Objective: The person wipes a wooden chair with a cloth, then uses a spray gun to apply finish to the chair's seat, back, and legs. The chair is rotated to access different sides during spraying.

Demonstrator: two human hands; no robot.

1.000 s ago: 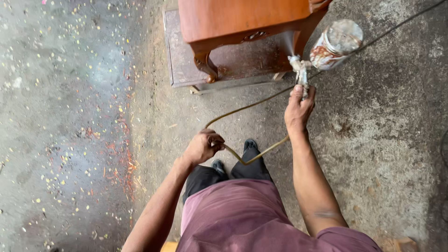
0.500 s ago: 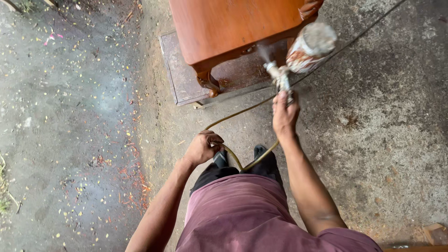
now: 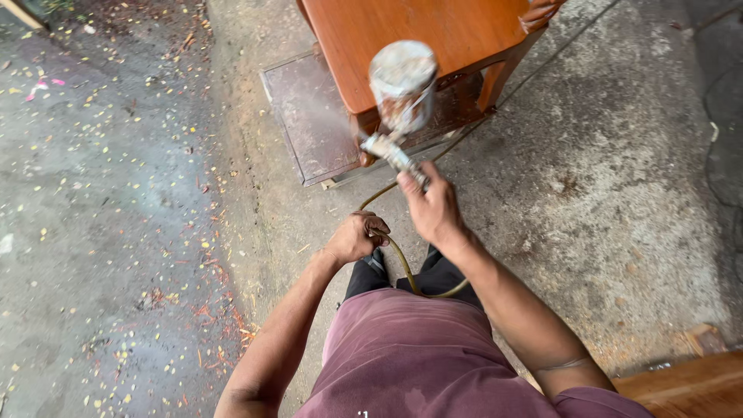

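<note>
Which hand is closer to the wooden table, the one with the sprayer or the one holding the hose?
Right. The right hand holds the spray gun up by the wooden table; the left hand grips the hose lower down, farther from it.

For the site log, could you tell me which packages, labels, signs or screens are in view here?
None in view. The nearest to a container is the spray gun's cup, a paint-crusted whitish cylinder above the right hand; no label shows on it.

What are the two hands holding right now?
Left hand: closed around the hose.
Right hand: closed on the spray gun handle.
</note>
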